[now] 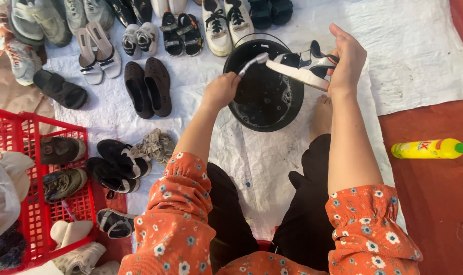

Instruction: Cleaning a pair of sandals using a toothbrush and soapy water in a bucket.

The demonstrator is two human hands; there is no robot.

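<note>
Head view shows the right hand (347, 63) clamped on a sandal (305, 66) over the black basin (264, 109) while the left hand (220, 90), fisted round a brush (253, 63), should scrub the sole edge in short strokes, drips falling inside.

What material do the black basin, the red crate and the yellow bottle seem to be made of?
Black basin: probably plastic, glossy and wet, with foam inside. Red crate: rigid moulded plastic, judging by its lattice walls. Yellow bottle: smooth, shiny plastic with a green cap.
</note>
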